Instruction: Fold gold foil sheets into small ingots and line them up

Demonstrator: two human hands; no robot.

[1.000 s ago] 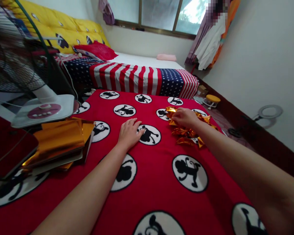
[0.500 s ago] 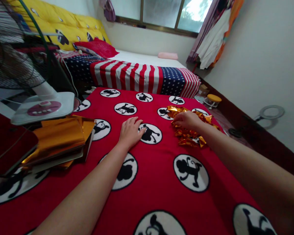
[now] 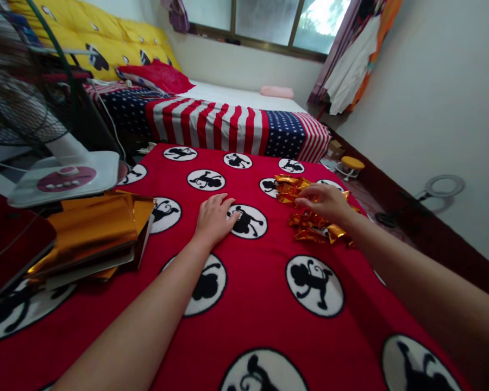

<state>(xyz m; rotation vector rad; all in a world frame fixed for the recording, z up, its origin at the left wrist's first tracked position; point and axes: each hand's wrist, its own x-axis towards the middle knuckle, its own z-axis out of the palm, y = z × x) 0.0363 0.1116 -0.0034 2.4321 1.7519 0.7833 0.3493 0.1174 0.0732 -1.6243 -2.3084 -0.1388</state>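
My left hand lies palm down on the red cloth with black monkey figures in white circles, its fingers spread and nothing held. Over a heap of shiny gold folded pieces at the right hovers my right hand. Its thumb and fingertips are close together; whether anything small is between them cannot be made out. On the left of the cloth rests a stack of gold foil sheets, some with pale undersides showing.
A fan with a white base stands at the left, beside a dark red object. Beyond the cloth is a bed with a stars-and-stripes cover. A yellow-topped stool stands on the floor near the right wall.
My right hand has shifted slightly right, away from the gold pieces at the heap's upper left. My left hand stays resting on the cloth; the whole view has shifted slightly.
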